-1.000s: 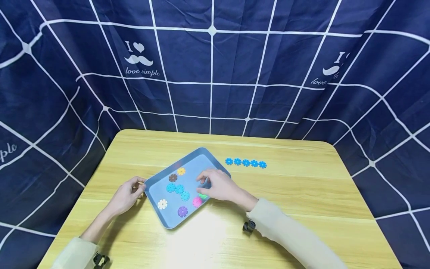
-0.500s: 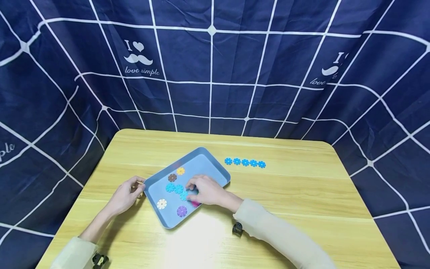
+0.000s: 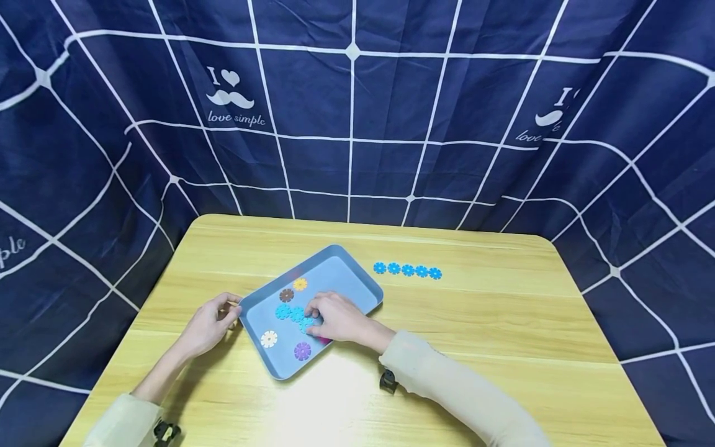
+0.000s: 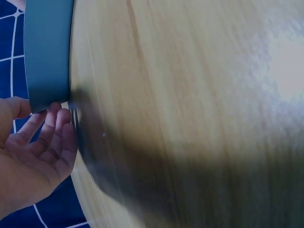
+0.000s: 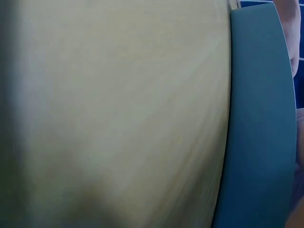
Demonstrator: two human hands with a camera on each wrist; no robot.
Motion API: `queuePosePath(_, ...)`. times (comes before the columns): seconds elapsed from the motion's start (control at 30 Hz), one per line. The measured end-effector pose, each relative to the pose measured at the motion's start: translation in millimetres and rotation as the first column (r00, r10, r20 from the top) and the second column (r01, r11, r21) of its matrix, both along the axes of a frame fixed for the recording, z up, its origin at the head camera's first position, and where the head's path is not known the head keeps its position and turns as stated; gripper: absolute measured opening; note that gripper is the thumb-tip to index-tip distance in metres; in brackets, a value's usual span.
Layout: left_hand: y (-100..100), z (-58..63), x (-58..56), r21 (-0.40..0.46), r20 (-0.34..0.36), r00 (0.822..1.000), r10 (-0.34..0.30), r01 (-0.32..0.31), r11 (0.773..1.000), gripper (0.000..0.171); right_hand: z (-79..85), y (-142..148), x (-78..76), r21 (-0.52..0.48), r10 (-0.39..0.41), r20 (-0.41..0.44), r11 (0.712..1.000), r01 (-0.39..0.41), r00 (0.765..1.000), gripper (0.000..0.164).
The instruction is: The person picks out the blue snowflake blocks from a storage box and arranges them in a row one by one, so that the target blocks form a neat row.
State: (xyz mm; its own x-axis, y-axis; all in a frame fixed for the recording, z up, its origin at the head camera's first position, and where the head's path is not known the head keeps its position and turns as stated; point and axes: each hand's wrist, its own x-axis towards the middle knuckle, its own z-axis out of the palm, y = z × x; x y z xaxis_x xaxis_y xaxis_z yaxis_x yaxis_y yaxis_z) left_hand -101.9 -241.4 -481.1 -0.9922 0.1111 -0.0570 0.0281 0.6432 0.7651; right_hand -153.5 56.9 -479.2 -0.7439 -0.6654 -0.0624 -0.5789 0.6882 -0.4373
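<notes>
Fingers of the left hand (image 3: 206, 323) pinched the tray (image 3: 349, 282); discs (image 3: 297, 314) likely suited edge pinching, but whether the right hand (image 3: 337, 318) held one was unclear.

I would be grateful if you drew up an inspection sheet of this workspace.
Surface: wooden table, light-toned, with bright glare in front of the tray.
Job's things: blue-grey tray set at an angle, bearing light-blue discs and yellow, brown, white and purple discs; a row of five blue discs lies outside it, to the right.
Clutter: nothing seen.
Hands: left hand pinches the tray's left corner; right hand reaches in at the light-blue discs, grip unclear.
Cables: nothing seen.
Surroundings: dark blue curtain with white grid lines and printed lettering.
</notes>
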Motion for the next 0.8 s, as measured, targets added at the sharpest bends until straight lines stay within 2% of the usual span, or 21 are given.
queuePosePath(0.4,0.9,0.7,0.0,0.009,-0.002,1.000,0.000,0.000,1.000,0.025,-0.3,-4.2,-0.3,0.018,-0.028,0.006,0.999,0.028,1.000,0.033)
queuePosePath(0.8,1.3,1.3,0.6,0.010,0.003,1.000,-0.001,0.001,1.000,0.025,-1.5,-4.0,-4.8,0.017,-0.075,0.079,0.997,0.074,0.994,0.030)
